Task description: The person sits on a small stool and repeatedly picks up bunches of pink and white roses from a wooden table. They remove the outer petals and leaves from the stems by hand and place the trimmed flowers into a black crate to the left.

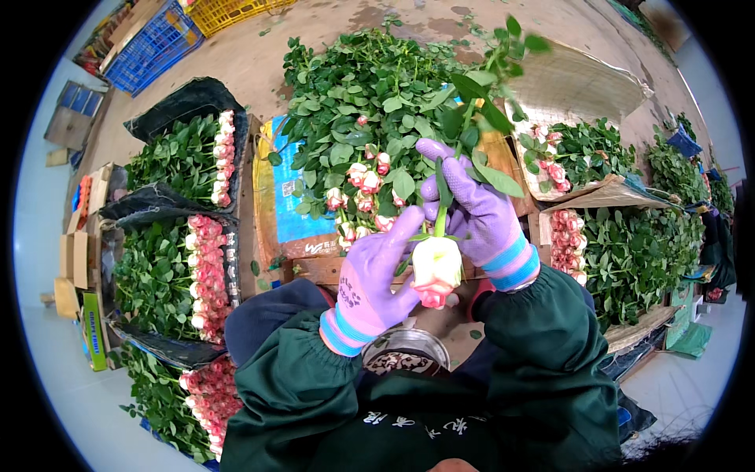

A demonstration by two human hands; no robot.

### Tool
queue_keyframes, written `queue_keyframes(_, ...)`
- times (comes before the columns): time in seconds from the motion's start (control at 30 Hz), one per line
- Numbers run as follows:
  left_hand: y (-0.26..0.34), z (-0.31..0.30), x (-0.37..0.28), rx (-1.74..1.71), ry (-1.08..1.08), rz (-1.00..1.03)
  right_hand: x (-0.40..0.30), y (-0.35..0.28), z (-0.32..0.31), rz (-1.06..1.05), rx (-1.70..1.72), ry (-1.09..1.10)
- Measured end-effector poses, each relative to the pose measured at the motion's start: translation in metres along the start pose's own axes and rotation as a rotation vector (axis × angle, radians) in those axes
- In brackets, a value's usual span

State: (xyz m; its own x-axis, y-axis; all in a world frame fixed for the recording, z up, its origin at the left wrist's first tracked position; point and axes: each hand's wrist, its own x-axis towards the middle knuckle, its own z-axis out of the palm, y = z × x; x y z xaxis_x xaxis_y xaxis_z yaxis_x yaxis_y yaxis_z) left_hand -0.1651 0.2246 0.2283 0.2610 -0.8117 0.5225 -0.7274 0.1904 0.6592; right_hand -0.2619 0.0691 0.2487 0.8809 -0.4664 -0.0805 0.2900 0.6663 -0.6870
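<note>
A white and pink rose hangs bloom-down towards me, its leafy stem running up and away to the right. My right hand, in a purple glove with a blue-striped cuff, is closed around the stem just above the bloom. My left hand, gloved alike, is beside the bloom with thumb and fingers spread; whether it touches the rose I cannot tell. Beyond both hands lies a large heap of leafy rose stems, with several pink and white blooms at its near end.
Rose bunches in dark wraps line the left; more bunches and a pale open wrap are at the right. A blue crate and a yellow crate stand at the far left. A round metal container is below my hands.
</note>
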Motion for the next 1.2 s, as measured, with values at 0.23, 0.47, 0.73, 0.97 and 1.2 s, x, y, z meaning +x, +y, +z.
queue_keyframes(0.23,0.008,0.004,0.002,-0.094,-0.072,-0.016,0.001,0.000,0.000,0.099,0.043,0.060)
queue_keyframes(0.47,-0.005,0.045,-0.016,0.223,-0.717,0.128,-0.006,0.027,-0.089,0.384,-1.103,0.098)
queue_keyframes(0.73,-0.013,0.040,-0.053,0.292,-0.731,0.045,-0.041,0.058,-0.131,0.119,-2.242,-0.019)
queue_keyframes(0.97,-0.014,0.027,-0.062,0.320,-0.811,0.015,-0.057,0.068,-0.157,-0.047,-2.390,-0.147)
queue_keyframes(1.2,-0.020,0.028,-0.095,0.388,-0.858,0.003,-0.056,0.099,-0.155,0.254,-2.560,-0.455)
